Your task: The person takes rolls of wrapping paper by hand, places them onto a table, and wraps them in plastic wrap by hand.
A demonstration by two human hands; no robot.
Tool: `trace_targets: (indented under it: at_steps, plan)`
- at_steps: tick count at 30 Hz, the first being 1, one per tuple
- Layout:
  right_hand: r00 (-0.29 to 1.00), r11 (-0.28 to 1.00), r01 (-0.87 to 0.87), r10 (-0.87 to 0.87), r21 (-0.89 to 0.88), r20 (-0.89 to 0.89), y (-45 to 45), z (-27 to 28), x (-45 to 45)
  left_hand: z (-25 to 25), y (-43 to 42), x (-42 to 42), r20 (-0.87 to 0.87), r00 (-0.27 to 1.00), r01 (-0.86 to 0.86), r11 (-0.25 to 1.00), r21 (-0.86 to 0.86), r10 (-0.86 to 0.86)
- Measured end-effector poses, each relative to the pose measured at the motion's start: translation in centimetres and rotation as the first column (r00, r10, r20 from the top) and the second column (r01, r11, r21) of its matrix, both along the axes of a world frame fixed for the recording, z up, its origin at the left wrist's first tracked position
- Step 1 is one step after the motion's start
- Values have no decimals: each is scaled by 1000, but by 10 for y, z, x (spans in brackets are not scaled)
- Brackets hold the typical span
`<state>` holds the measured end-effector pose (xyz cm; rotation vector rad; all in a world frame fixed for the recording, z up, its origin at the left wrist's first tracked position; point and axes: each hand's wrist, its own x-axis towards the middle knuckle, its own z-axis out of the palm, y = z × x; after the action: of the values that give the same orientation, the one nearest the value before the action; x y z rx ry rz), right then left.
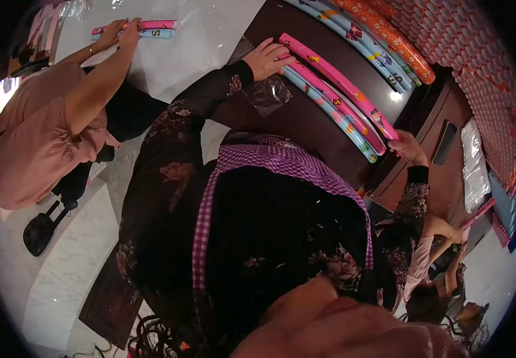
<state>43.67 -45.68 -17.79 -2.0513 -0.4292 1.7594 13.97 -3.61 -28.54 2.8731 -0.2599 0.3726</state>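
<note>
Three rolls of printed wrapping paper lie side by side before me on the dark table (323, 134): a pink roll (341, 80), a second pink roll (329, 92) and a light blue roll (323, 106). My left hand (267, 59) rests over the far-left ends of the rolls, its fingers stretched out and touching them. Around the right end of the outer pink roll, my right hand (410, 148) has its fingers closed. Crumpled clear plastic (268, 95) lies just below my left hand.
More rolls, blue (359, 39) and orange (389, 36), lie at the back beside stacked pinkish-red rolls (448, 36). A phone (444, 143) and a plastic-wrapped pack (475, 164) are at right. A co-worker (49, 131) at left holds pink and blue rolls (157, 30); another person's arms (442, 232) show lower right.
</note>
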Motion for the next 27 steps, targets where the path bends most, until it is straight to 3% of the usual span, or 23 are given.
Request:
trace_targets:
  at_steps: [1, 2, 3, 6, 10, 12, 13, 14, 15, 17, 18, 19, 20, 23, 25, 27]
  plan:
    - [997, 997, -75, 75, 1, 17, -1, -15, 7, 2, 1, -1, -8, 1000, -7, 1000, -4, 7]
    - [981, 976, -166, 179, -142, 77, 13, -12, 10, 4, 0, 0, 10, 1000, -12, 1000, 6, 12]
    - [981, 974, -174, 184, -148, 61, 17, -14, 12, 3, 0, -1, 27, 1000, -16, 1000, 16, 15]
    - [994, 995, -102, 101, 10, 31, 20, -22, 13, 0, -1, -2, 16, 1000, -26, 1000, 8, 26]
    - [998, 1000, -18, 16, 19, 66, 19, -22, 4, 6, 0, 0, -41, 999, -24, 1000, -11, 23]
    - [979, 970, -1, -49, 241, 200, 9, -25, -2, 5, -1, -3, -42, 999, -24, 999, -36, 22]
    - [974, 974, 5, -57, 228, 221, 2, -23, -4, 5, 0, 1, -33, 999, -21, 998, -53, 20]
    - [963, 976, 25, -81, 216, 257, -8, -15, -4, 2, -1, 1, -50, 998, -30, 998, -58, 27]
    - [930, 943, -11, -113, 332, 350, -13, 1, -13, 10, -3, 3, -59, 998, -39, 999, -18, 38]
    - [896, 922, 20, -188, 386, 403, -14, 59, -32, -9, -2, 4, 8, 1000, -10, 1000, -12, 10]
    - [844, 870, 50, -300, 491, 445, -27, 71, -43, -7, -3, 4, -17, 1000, -25, 1000, -5, 25]
    - [791, 845, 3, -330, 535, 516, -38, 92, -50, 6, -3, 7, -104, 995, 7, 1000, 1, -7]
    - [741, 824, -51, -348, 565, 575, -46, 114, -61, 3, -3, 7, -86, 996, 9, 1000, 17, -8]
    - [638, 728, 232, -615, 646, 463, -87, 162, -97, 8, -4, 5, -112, 993, 45, 999, 29, -42]
    - [452, 597, 403, -789, 694, 416, -122, 168, -107, 12, -4, 5, -167, 985, 46, 999, 20, -42]
    - [313, 552, 463, -834, 693, 455, -152, 180, -95, 16, -5, 6, -143, 988, 59, 998, 30, -54]
